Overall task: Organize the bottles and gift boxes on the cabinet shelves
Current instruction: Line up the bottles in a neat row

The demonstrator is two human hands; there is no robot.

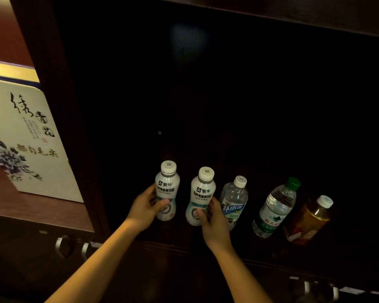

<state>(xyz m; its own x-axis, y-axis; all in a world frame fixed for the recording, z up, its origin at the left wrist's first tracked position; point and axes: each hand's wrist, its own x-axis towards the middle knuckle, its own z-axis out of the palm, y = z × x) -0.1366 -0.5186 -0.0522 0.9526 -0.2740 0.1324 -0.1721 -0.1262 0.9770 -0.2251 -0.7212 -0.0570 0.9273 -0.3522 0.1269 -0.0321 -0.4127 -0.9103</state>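
Both hands grip white 蒙牛-labelled plastic bottles low centre on the dark shelf: left hand on the left white bottle, right hand on the right white bottle. A green-capped 农夫山泉 water bottle stands further right.

We see two white bottles with black lettering and grey bands, a clear bottle with a white cap and blue-green label, a clear bottle with green cap and label, an amber bottle capped white, and a cream gift box bearing black calligraphy and blue-grey flowers.
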